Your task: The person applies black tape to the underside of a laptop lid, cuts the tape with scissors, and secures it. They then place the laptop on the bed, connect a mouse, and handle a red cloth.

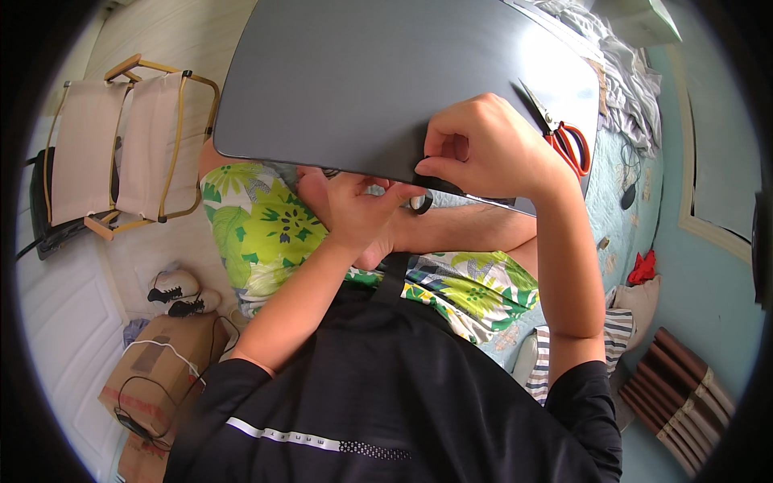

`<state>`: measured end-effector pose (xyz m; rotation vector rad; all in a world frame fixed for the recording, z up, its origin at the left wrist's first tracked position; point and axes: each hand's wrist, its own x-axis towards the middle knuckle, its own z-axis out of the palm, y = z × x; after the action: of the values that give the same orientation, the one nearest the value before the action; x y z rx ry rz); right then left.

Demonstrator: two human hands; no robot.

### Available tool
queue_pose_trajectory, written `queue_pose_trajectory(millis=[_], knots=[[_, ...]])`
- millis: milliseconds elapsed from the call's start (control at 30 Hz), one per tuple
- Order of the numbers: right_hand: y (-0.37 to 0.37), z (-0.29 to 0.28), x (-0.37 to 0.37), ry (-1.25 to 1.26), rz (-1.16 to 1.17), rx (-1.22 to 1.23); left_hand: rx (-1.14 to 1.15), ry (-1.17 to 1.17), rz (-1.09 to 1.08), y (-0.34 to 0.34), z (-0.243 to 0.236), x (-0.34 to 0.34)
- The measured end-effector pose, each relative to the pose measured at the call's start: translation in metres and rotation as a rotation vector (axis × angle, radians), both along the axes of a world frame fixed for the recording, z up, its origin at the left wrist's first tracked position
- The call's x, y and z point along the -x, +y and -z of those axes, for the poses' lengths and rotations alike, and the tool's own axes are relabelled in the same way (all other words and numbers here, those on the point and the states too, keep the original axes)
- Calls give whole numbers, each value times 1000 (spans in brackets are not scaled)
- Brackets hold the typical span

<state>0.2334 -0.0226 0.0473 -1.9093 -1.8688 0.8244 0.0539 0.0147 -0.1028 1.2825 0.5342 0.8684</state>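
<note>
A black strap [420,200] sits at the near edge of a grey worktop [362,72], pinched between both hands: the right hand [483,145] above it, the left hand [362,211] below. Orange-handled scissors [564,137] lie on the worktop just beside the right hand.

Both forearms rise to frame centre; left hand [354,211] fingers curled, pinching; right hand [483,145] fisted, thumb tucked, just above it.
</note>
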Motion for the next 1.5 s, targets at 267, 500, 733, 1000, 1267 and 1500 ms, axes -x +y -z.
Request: queue_pose_trajectory(millis=[267, 500, 733, 1000, 1267, 1500], knots=[[13, -7, -2, -9, -43, 172, -75, 57, 91, 0, -13, 8], [3, -7, -3, -4, -32, 88, 239, 44, 196, -6, -28, 10], [-32, -18, 39, -246, 14, -225, 520, -11, 207, 7, -42, 19], [-60, -21, 75, -283, 88, -353, 499, 65, 163, 4, -53, 18], [-37, -21, 40, 221, 255, 47, 524, -180, 395, -6, -60, 37], [-18, -21, 21, 130, 118, 74, 480, -56, 348, -8, -53, 32]])
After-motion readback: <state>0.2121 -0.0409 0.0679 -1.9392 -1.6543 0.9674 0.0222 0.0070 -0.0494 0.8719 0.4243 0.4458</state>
